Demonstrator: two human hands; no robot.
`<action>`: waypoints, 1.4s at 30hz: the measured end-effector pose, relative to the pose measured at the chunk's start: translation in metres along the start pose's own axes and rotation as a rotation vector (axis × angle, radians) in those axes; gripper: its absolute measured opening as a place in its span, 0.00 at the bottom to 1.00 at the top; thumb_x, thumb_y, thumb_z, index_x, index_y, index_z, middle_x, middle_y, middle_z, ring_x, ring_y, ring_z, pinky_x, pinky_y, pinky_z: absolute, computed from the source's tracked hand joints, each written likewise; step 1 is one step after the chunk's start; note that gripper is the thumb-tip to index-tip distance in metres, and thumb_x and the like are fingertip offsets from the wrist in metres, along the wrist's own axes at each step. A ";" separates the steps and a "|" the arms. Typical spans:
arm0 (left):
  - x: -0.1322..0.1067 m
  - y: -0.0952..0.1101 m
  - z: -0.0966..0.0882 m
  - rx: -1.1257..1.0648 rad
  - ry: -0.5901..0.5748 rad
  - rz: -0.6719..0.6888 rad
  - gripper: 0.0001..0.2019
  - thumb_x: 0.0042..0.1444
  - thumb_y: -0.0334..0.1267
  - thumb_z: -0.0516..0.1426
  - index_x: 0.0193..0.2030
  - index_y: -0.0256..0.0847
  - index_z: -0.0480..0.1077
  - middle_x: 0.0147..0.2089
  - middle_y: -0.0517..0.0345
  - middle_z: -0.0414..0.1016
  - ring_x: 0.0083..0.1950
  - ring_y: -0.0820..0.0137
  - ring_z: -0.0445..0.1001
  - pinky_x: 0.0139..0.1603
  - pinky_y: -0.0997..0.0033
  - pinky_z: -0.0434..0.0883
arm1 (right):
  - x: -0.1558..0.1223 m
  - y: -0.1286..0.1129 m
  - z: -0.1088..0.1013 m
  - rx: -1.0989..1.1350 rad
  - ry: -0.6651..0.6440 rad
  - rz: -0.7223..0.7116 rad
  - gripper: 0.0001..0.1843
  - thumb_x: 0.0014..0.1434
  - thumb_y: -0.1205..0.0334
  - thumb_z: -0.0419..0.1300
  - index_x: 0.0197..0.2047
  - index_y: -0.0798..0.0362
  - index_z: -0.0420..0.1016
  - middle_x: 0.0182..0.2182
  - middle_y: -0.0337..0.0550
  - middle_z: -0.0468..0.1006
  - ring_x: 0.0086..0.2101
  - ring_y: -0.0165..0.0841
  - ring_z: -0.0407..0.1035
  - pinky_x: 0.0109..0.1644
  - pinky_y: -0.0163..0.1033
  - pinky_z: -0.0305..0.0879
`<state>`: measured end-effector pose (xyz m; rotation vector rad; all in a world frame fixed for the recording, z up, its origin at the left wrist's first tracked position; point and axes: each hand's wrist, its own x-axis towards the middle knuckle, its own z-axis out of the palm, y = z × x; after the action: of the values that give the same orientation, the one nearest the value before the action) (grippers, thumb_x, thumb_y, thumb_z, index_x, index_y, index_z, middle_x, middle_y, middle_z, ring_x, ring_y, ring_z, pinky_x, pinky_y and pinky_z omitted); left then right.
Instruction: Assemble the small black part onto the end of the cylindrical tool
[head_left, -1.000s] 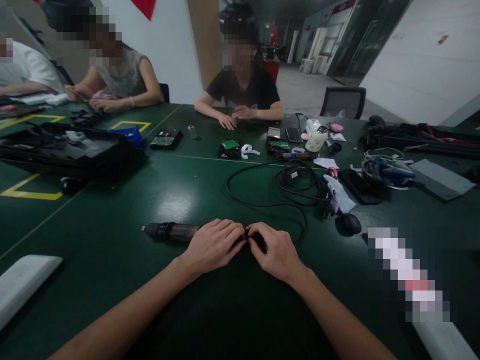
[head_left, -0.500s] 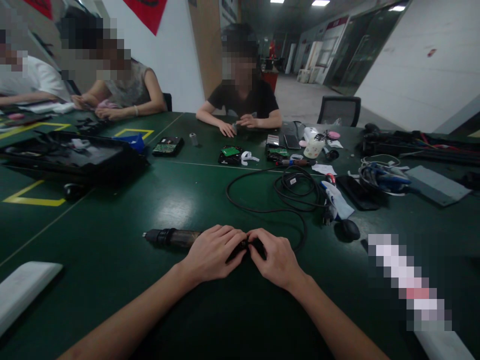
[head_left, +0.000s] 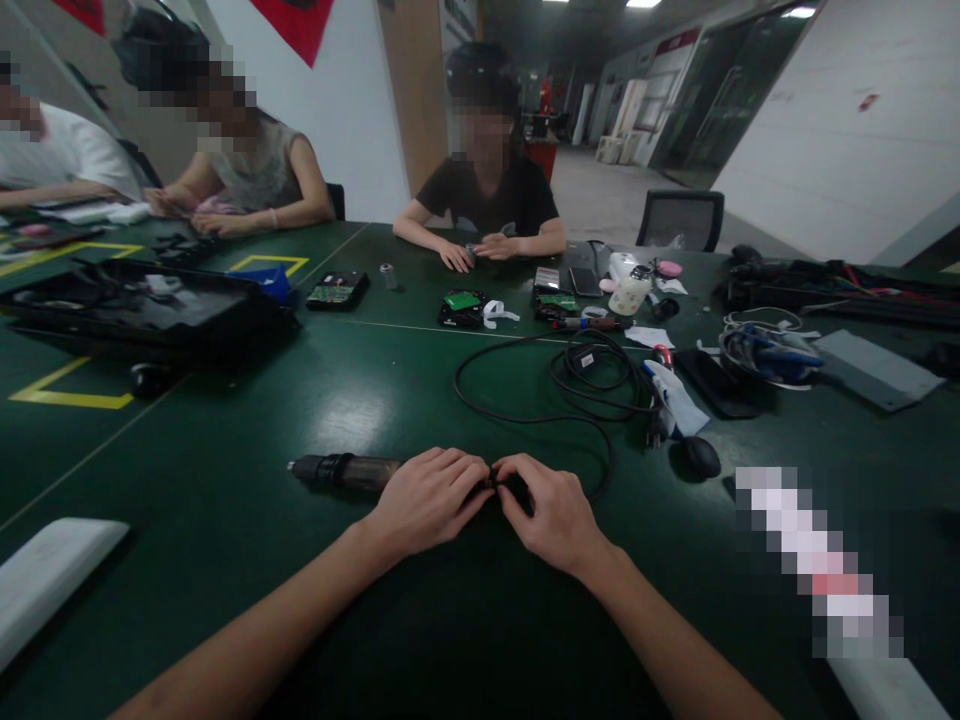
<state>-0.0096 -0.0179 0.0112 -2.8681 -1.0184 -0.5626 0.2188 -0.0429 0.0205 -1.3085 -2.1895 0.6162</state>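
A dark electric screwdriver [head_left: 364,472] lies sideways on the green table, its bit pointing left. My left hand [head_left: 433,500] is wrapped over its right part, which is hidden under the palm and fingers. At the tail end, the fingers of my right hand [head_left: 551,510] pinch a small black piece, apparently the plug of the screwdriver's cable; my fingertips cover most of it. From near my right hand, a black cable [head_left: 525,420] runs up to a loose coil farther back on the table.
Behind the coil lie hard drives [head_left: 459,307] and a second screwdriver [head_left: 592,324]. At right are a phone [head_left: 716,383], a mouse [head_left: 696,457] and a bundled cable [head_left: 772,350]. A black tray [head_left: 150,300] is at left. Co-workers sit across the table, one opposite [head_left: 487,195].
Both hands stay at the screwdriver's tail end. The left thumb has closed in toward its fingers, so less of the dark tail shows. The screwdriver and cable lie nearly as before.
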 end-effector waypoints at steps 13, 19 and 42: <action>0.001 0.001 -0.002 -0.002 0.001 0.005 0.12 0.73 0.44 0.52 0.52 0.39 0.71 0.49 0.53 0.79 0.49 0.63 0.78 0.47 0.60 0.72 | 0.000 -0.001 -0.001 -0.014 -0.005 0.009 0.06 0.70 0.63 0.58 0.49 0.45 0.71 0.50 0.41 0.81 0.43 0.38 0.78 0.45 0.41 0.71; 0.001 0.000 -0.001 -0.015 -0.004 0.044 0.12 0.73 0.42 0.51 0.55 0.41 0.70 0.53 0.54 0.79 0.51 0.63 0.78 0.47 0.60 0.70 | 0.000 -0.001 0.000 -0.001 0.003 -0.011 0.06 0.70 0.63 0.59 0.49 0.46 0.71 0.49 0.42 0.82 0.45 0.39 0.78 0.49 0.42 0.72; 0.002 0.001 -0.002 -0.009 0.018 0.024 0.12 0.72 0.42 0.52 0.54 0.40 0.71 0.53 0.52 0.79 0.51 0.63 0.78 0.48 0.61 0.71 | 0.000 0.000 0.000 0.014 -0.003 -0.004 0.05 0.70 0.63 0.59 0.48 0.46 0.71 0.49 0.43 0.81 0.45 0.39 0.78 0.48 0.42 0.72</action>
<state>-0.0085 -0.0178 0.0138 -2.8735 -0.9798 -0.5913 0.2188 -0.0431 0.0209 -1.2965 -2.1862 0.6306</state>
